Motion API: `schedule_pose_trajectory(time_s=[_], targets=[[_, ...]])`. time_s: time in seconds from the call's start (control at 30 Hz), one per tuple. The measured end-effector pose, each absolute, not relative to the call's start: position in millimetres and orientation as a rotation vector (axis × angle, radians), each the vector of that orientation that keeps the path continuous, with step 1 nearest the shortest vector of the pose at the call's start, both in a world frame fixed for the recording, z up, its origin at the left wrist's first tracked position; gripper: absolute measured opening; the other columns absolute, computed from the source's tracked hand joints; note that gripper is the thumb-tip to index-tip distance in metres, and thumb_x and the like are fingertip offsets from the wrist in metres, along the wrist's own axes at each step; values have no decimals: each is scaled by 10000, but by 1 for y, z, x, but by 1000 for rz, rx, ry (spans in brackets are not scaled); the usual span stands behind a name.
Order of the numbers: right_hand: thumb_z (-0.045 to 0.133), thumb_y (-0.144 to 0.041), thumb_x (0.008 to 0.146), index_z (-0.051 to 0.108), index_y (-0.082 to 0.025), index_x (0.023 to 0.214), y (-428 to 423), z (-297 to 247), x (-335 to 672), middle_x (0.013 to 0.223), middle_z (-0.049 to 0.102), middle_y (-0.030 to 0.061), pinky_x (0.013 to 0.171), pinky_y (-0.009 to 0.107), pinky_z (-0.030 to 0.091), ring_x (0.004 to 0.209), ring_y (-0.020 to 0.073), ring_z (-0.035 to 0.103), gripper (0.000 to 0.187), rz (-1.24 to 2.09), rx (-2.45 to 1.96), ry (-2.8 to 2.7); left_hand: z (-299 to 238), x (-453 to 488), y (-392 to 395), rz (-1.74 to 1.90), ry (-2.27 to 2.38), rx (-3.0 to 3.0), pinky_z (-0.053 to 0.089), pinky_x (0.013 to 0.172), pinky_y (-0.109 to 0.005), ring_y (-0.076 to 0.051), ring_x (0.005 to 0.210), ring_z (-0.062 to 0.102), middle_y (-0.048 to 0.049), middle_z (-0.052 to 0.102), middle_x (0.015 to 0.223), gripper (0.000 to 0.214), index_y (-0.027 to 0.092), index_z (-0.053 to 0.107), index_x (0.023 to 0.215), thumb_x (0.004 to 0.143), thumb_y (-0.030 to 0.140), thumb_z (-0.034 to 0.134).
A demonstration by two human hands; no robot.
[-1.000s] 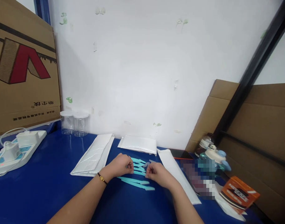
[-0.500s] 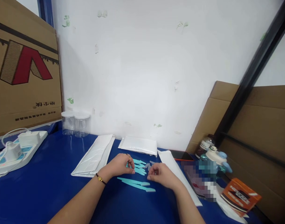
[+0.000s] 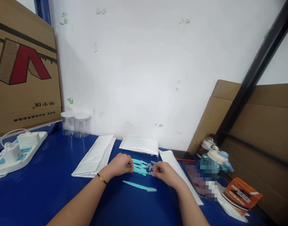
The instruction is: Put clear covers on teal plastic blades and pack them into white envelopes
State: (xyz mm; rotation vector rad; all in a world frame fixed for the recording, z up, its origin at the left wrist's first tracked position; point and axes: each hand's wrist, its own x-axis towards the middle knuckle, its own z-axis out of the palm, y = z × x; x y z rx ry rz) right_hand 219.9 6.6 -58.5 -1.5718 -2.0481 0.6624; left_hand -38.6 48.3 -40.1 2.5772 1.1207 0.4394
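Note:
Several slim turquoise plastic tools lie in a small bunch on the blue table, each with a pale tip. My left hand is curled with its fingertips pinching the left ends of the bunch. My right hand is curled at the right ends, fingers pressed on the pale tips. One more turquoise tool lies alone on the table just in front of both hands. A gold bracelet sits on my left wrist.
White padded envelopes lie to the left, at the back and to the right. Two clear jars, a power strip, cardboard boxes, a phone, bottles and an orange packet surround the work area.
Two turquoise tools lay in front of my hands before; now only one lies there. Both hands have drawn slightly back toward the bunch and closed on its ends.

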Motion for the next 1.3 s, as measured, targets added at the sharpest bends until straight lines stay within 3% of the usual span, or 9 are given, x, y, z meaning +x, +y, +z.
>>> schedule_pose_trajectory(time_s=[0.23,0.4,0.47,0.63,0.8,0.97,1.13,1.3], targets=[[643,-191,658,645,-156,701,9,-53,233,680,614,17,549,209,371,619,131,536,56,509,-1705,-1938,-50,-45,60,421,1265,2524,340,635,-209,-133,706,585,34,669,768,150,257,691,762,641,345,679],[798,-338,501,669,-162,717,-7,-46,218,613,565,-27,463,187,330,532,96,482,307,959,-1543,-2168,-40,-41,49,506,1207,2484,343,604,-205,-124,687,573,30,644,758,244,248,692,792,625,425,692],[804,-315,483,658,-161,666,-10,-47,212,573,546,-40,436,184,308,501,86,465,281,1043,-1543,-2248,-37,-38,43,486,1088,2475,355,594,-198,-122,692,573,26,644,762,261,240,698,792,646,455,674],[717,-257,605,638,-165,663,-9,-52,204,573,556,-39,450,183,317,516,88,482,135,978,-1509,-2232,-40,-31,34,337,864,2460,356,535,-193,-123,653,560,15,660,747,236,241,722,815,671,419,665],[699,-253,626,629,-161,663,-3,-52,213,595,593,-20,479,189,339,546,106,508,121,846,-1515,-2113,-38,-34,38,367,946,2537,354,554,-199,-119,623,547,8,675,713,146,226,722,760,705,321,626],[669,-214,620,632,-154,649,2,-53,234,649,661,19,538,218,405,608,151,583,76,932,-1608,-2021,-36,-48,45,326,1026,2523,367,605,-196,-125,663,576,16,687,725,114,232,715,734,692,294,630],[686,-294,630,641,-172,692,3,-43,235,674,635,18,549,236,389,602,150,540,145,486,-1687,-1932,-33,-47,43,371,1072,2507,351,592,-203,-127,664,560,16,651,733,182,230,696,777,677,376,653],[516,-310,783,632,-184,728,3,-31,233,668,589,28,597,257,389,623,159,519,180,122,-1579,-1761,-18,-43,39,893,1321,2406,344,586,-227,-124,632,498,11,551,695,327,199,623,812,810,493,479]])
